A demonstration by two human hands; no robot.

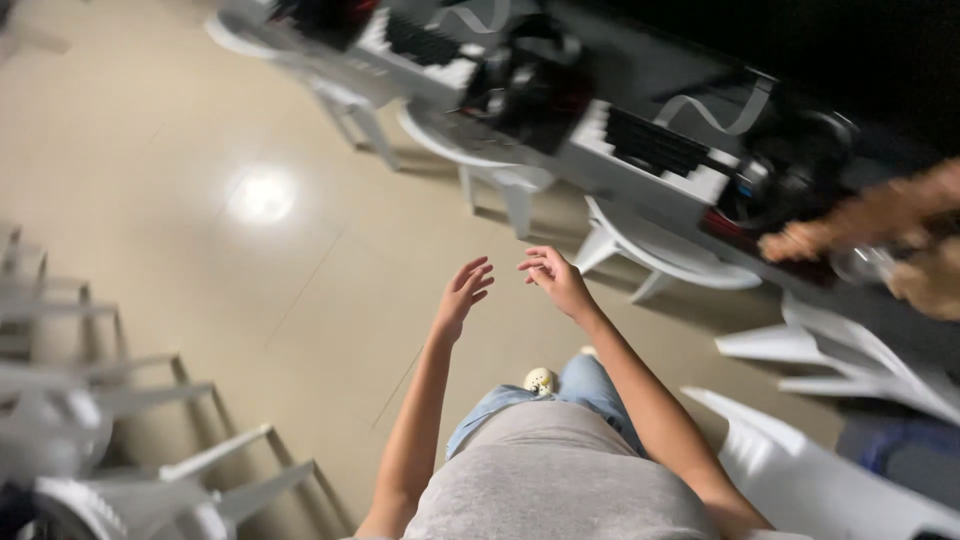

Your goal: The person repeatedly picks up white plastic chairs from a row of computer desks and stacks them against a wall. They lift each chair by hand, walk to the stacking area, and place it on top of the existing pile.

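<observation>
Left hand [462,292] and right hand [556,278]: both empty, fingers loosely spread, raised side by side over the tiled floor [200,260]. Nearest thing: white plastic chair [655,250], ahead and to the right, closer to the right hand; beyond it a dark table [660,75] carrying black-and-white boxes [650,150]

two hands [462,295]; two keyboards [650,150]

Open tiled floor [250,200] ahead-left of both hands, free to pass. White plastic chairs [660,250] and a dark table [640,150] with boxes block ahead-right. Stacked chairs [120,440] crowd left edge; another chair [800,470] just right.
</observation>
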